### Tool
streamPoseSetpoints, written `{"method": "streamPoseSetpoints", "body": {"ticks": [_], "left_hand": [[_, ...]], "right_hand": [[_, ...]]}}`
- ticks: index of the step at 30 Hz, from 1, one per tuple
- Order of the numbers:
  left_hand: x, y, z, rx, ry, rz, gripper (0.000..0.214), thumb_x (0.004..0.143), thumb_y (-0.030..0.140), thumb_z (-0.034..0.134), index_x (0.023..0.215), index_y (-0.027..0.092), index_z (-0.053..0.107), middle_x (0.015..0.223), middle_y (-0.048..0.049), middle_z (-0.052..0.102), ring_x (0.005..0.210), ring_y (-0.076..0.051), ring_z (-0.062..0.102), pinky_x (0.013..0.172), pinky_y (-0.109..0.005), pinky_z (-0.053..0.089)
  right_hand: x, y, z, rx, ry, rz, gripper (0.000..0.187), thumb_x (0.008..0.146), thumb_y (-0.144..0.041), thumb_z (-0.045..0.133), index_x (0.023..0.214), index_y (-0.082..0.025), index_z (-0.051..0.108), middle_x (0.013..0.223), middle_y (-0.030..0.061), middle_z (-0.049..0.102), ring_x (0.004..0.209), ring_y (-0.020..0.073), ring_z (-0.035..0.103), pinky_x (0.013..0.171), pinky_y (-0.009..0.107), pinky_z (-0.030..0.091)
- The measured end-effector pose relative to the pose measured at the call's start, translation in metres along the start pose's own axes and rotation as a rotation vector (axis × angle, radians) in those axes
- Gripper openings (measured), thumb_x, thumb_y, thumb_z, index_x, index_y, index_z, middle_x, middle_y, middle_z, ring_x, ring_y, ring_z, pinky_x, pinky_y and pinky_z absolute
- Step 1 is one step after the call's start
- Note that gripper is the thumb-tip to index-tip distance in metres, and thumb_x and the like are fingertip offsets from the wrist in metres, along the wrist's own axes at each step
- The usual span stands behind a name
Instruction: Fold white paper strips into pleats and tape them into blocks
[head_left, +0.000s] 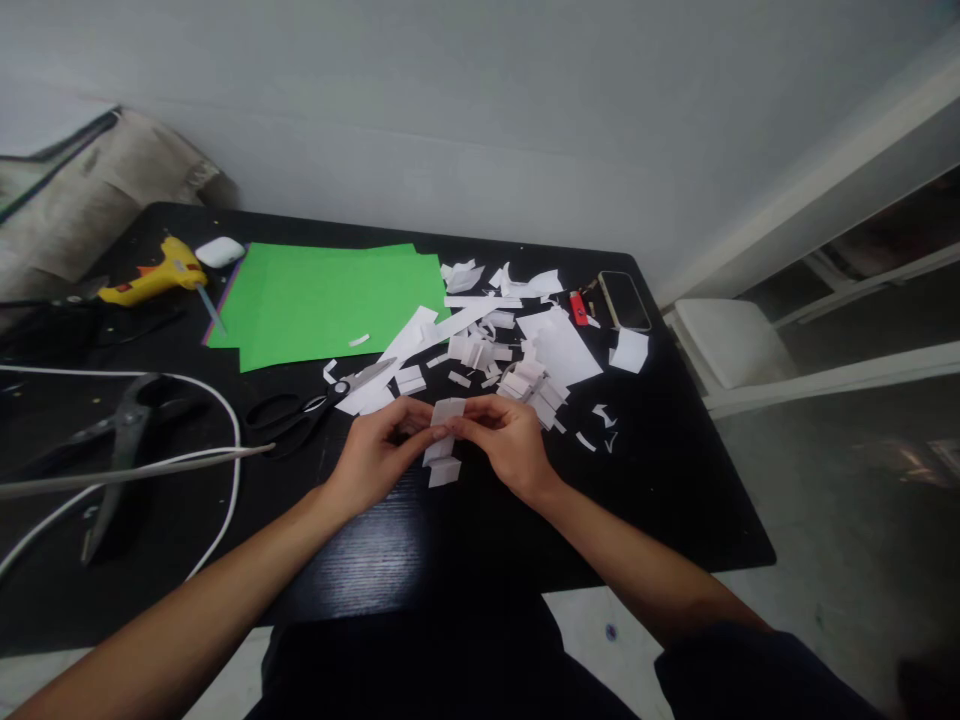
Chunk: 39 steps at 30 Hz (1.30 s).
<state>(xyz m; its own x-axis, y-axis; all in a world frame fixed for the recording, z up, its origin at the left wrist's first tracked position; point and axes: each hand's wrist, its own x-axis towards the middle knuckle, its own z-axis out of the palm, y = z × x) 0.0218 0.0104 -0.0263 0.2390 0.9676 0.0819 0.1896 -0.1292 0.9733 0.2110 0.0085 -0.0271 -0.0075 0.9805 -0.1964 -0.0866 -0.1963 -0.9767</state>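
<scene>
Between my two hands is a folded white paper strip (444, 450), creased so that its lower end juts out. My left hand (379, 450) pinches its left edge with thumb and fingertips. From the other side my right hand (506, 440) grips the same strip, and the two thumbs almost meet on its face. Just beyond the hands lies a heap of folded white paper pieces (529, 385) with loose strips and scraps. Black-handled scissors (300, 410) rest left of my left hand, their blades pointing at the paper.
Green sheets (330, 300) lie at the back left, beside a yellow glue gun (161, 275) and a white rounded object (220, 251). Large shears (124, 450) and a white cable (236, 480) occupy the left. A phone (625, 301) and a red object (578, 308) are back right.
</scene>
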Motion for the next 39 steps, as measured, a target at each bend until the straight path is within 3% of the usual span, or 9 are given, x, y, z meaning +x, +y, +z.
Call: {"method": "streamPoseSetpoints", "body": {"ticks": [9,16,23,27,34,39], "left_hand": [[0.0006,0.0009,0.0018,-0.061,0.022,-0.017,0.026,0.085,0.044,0.080,0.092,0.020,0.072,0.073,0.0002,0.074,0.063,-0.014,0.067,0.061,-0.023,0.054],[0.0008,-0.0049,0.0000,-0.045,-0.022,-0.110,0.027,0.086,0.045,0.077,0.087,0.018,0.072,0.071,-0.0007,0.070,0.061,-0.013,0.061,0.057,-0.024,0.047],[0.0036,-0.0016,-0.0038,-0.108,-0.017,-0.138,0.032,0.082,0.047,0.080,0.079,0.017,0.069,0.061,0.0028,0.059,0.055,-0.010,0.050,0.052,-0.022,0.039],[0.0063,0.0003,-0.0050,-0.150,-0.011,-0.161,0.032,0.080,0.045,0.083,0.077,0.016,0.068,0.058,0.0043,0.056,0.052,-0.008,0.048,0.050,-0.020,0.036],[0.0062,-0.0040,-0.0036,-0.281,-0.050,-0.188,0.030,0.082,0.037,0.082,0.099,0.017,0.067,0.075,0.0001,0.073,0.067,-0.013,0.067,0.064,-0.023,0.052],[0.0044,-0.0053,-0.0040,-0.302,-0.036,-0.144,0.027,0.085,0.031,0.080,0.100,0.018,0.061,0.072,0.0030,0.071,0.065,-0.011,0.066,0.062,-0.020,0.051]], "right_hand": [[-0.0011,0.0005,0.0009,0.033,-0.005,0.015,0.036,0.063,-0.042,0.095,0.086,-0.019,0.079,0.085,0.0049,0.080,0.079,0.0219,0.076,0.083,0.038,0.064],[-0.0007,0.0010,0.0003,0.008,0.000,0.016,0.037,0.063,-0.042,0.095,0.088,-0.019,0.079,0.085,0.0051,0.080,0.079,0.0217,0.076,0.080,0.036,0.064],[0.0038,0.0017,-0.0031,-0.068,-0.154,0.004,0.036,0.072,-0.050,0.089,0.085,-0.019,0.078,0.086,0.0042,0.079,0.079,0.0193,0.074,0.077,0.032,0.061],[0.0039,0.0005,-0.0039,-0.126,-0.171,-0.028,0.035,0.074,-0.051,0.087,0.080,-0.018,0.077,0.079,0.0016,0.076,0.073,0.0163,0.069,0.071,0.029,0.057],[0.0027,-0.0005,-0.0026,-0.166,-0.126,-0.077,0.033,0.077,-0.050,0.086,0.078,-0.019,0.075,0.074,0.0007,0.073,0.067,0.0146,0.065,0.065,0.027,0.052],[0.0035,0.0000,-0.0021,-0.113,-0.157,-0.022,0.035,0.075,-0.051,0.086,0.080,-0.018,0.075,0.075,0.0009,0.073,0.066,0.0151,0.066,0.065,0.028,0.054]]}}
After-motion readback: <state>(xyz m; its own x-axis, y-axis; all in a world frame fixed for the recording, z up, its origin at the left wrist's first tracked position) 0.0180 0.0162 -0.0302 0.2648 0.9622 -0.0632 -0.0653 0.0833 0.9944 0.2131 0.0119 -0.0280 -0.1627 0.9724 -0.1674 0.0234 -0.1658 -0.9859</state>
